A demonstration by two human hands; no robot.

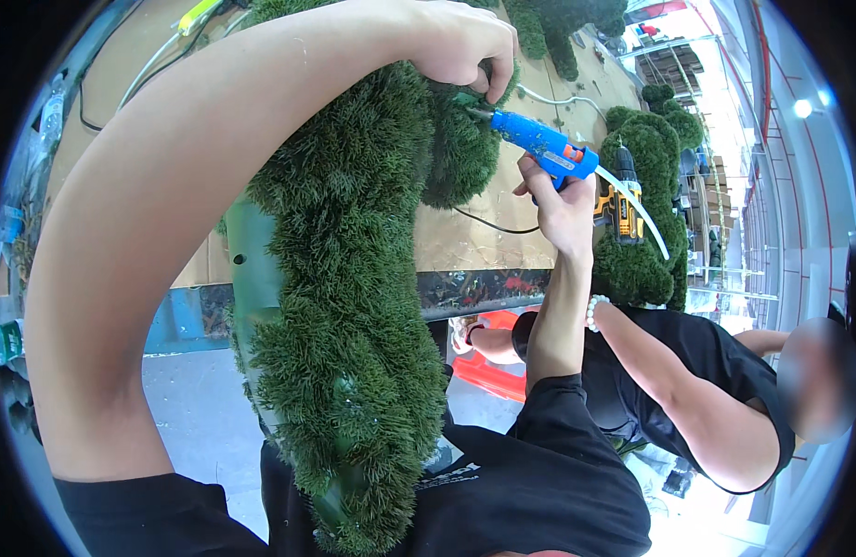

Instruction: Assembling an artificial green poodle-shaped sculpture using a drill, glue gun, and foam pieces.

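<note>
One curled left hand (467, 46) at green foliage (460, 153), grip hidden, unclear; right hand (567, 212) holds blue glue gun (538, 139).

Unreadable white print (449, 478) on black shirt (539, 492)

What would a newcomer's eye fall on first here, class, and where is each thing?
First, the big shaggy green piece, running down the middle nearly to the lower edge. Next, the bright blue glue gun, right of centre near the top, in the right hand, its tip close to the left hand. Further right, a yellow drill stands out against more greenery.
</note>
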